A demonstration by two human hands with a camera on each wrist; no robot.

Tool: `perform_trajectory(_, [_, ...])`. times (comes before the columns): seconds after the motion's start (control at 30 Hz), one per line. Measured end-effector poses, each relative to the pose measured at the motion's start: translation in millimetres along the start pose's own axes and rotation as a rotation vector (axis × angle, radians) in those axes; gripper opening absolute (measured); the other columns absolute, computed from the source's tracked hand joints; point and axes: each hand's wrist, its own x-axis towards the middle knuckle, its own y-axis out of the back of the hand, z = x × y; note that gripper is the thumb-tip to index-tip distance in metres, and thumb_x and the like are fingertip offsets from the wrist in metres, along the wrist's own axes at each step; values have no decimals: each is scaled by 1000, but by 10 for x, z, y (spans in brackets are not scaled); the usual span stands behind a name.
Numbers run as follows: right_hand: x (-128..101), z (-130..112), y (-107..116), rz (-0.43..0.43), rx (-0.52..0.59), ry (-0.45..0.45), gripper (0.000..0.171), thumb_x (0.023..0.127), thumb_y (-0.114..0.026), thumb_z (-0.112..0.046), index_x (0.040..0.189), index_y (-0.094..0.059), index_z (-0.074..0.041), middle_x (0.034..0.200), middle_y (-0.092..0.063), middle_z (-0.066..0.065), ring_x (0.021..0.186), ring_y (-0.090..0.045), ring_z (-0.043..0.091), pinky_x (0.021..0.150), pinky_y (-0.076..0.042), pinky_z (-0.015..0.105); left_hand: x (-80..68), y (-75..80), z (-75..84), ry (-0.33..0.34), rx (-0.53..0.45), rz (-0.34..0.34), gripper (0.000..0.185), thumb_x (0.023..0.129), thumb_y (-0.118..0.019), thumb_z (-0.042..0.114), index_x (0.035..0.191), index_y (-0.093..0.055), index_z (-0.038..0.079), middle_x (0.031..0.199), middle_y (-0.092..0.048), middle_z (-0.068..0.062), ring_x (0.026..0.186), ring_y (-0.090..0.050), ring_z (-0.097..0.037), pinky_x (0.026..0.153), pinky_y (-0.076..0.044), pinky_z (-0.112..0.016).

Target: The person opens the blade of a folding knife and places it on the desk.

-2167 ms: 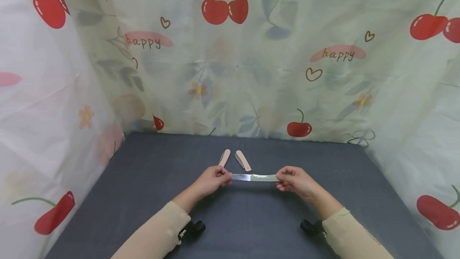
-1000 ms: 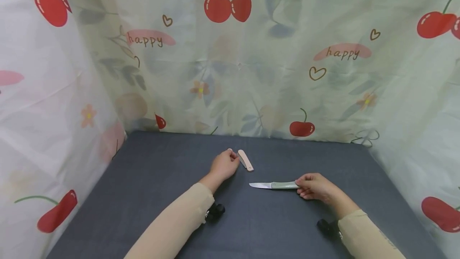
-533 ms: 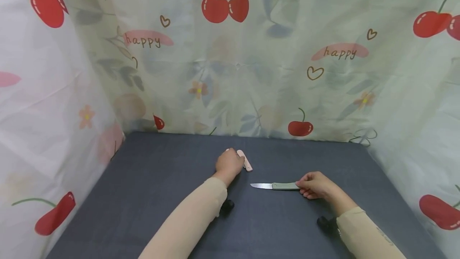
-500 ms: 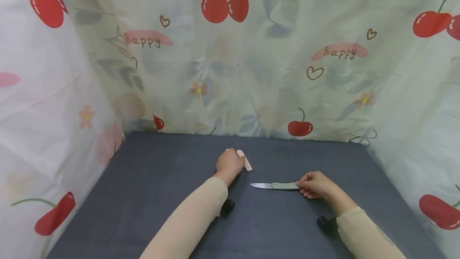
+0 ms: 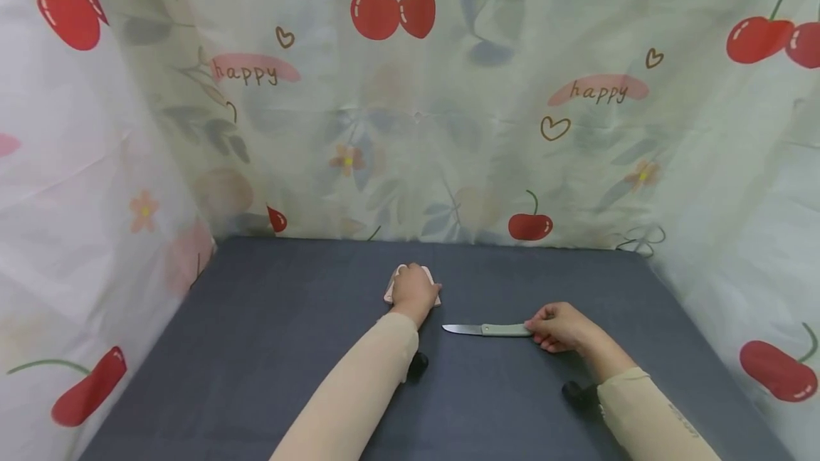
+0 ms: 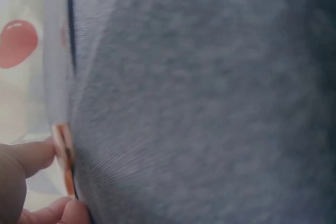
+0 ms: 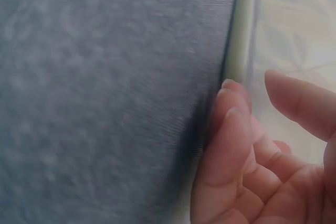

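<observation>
An open folding knife lies on the dark grey table [image 5: 269,347], its steel blade [image 5: 461,329] pointing left and its pale green handle [image 5: 506,330] to the right. My right hand [image 5: 544,324] curls round the handle's right end; in the right wrist view my fingertips [image 7: 231,108] touch the green handle [image 7: 240,30]. Further back, my left hand [image 5: 413,282] lies over two pink folded knives, whose ends [image 5: 389,292] stick out on both sides of it. In the left wrist view a finger [image 6: 29,156] and thumb pinch one pink knife [image 6: 64,156].
Cherry-printed curtains [image 5: 410,112] wall in the table at the back and on both sides. Small black wrist cameras [image 5: 418,365] sit under each forearm. Bare grey table stretches to the left and along the near edge.
Both hands first held the green knife; the left let go and reached back to the pink knives, now covering them. The right hand set the green knife down to the right.
</observation>
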Motion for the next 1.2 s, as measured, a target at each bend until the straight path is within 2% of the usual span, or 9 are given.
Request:
perform_trajectory(0.17, [-46,-61,20,-8,-41,13,21,97,-68,-18,99,-60,1,76,-64,11,58,-59,16,56,-52,30,-5,63,-23,-4,-67,-26,59,84,-82,27,123,-59,-10,117,-63,-22,108,-62,-37,94,-50,-41])
perform_trajectory(0.3, [-84,-152,21,-26,-62,37,22,98,-66,-19,100,-59,1,78,-64,11,59,-59,17,57,-52,31,0,96,-39,5,-64,-69,64,83,-84,26,128,-56,-10,122,-62,-23,110,-62,-37,94,-51,-41])
perform_trajectory(0.4, [-117,-233,7,-42,-81,72,22,98,-66,-20,101,-60,1,79,-65,11,61,-59,17,58,-53,32,-2,112,-50,10,-51,-105,60,82,-84,27,125,-60,-7,120,-64,-20,109,-63,-35,93,-51,-41])
perform_trajectory(0.53, [-146,-343,-19,-66,-112,126,26,99,-66,-22,103,-61,3,80,-66,11,63,-60,17,61,-54,34,-29,118,-74,-18,-53,-126,47,83,-84,27,114,-67,-3,110,-69,-16,102,-66,-34,89,-52,-42])
perform_trajectory(0.6, [-155,-406,-35,-79,-128,150,28,99,-66,-23,103,-61,4,80,-67,11,65,-59,17,62,-54,35,-56,124,-94,-39,-72,-122,37,84,-83,27,103,-69,-1,101,-70,-14,95,-67,-33,86,-53,-43])
perform_trajectory(0.7, [-159,-509,-77,-94,-148,182,28,98,-66,-24,102,-63,3,79,-66,11,65,-58,17,62,-52,35,-101,140,-142,-57,-116,-113,26,86,-80,26,86,-67,3,85,-67,-11,83,-65,-31,81,-52,-44])
perform_trajectory(0.8, [-161,-605,-123,-109,-138,208,26,98,-67,-25,99,-63,1,77,-65,11,64,-56,18,62,-52,36,-142,149,-194,-55,-154,-105,27,87,-78,26,78,-60,8,75,-60,-6,75,-60,-26,80,-49,-44])
perform_trajectory(0.93, [-156,-725,-181,-121,-108,250,25,98,-66,-24,99,-62,1,77,-64,12,65,-56,19,66,-52,39,-185,150,-257,-64,-198,-82,25,89,-77,28,82,-59,11,76,-58,-2,76,-58,-21,82,-47,-43])
perform_trajectory(1.2, [-79,-879,-365,-89,-51,292,20,100,-63,-19,100,-62,1,81,-66,14,70,-60,19,70,-56,42,-336,190,-295,-189,-422,-56,22,90,-76,23,94,-62,8,84,-65,-3,77,-60,-17,71,-49,-34])
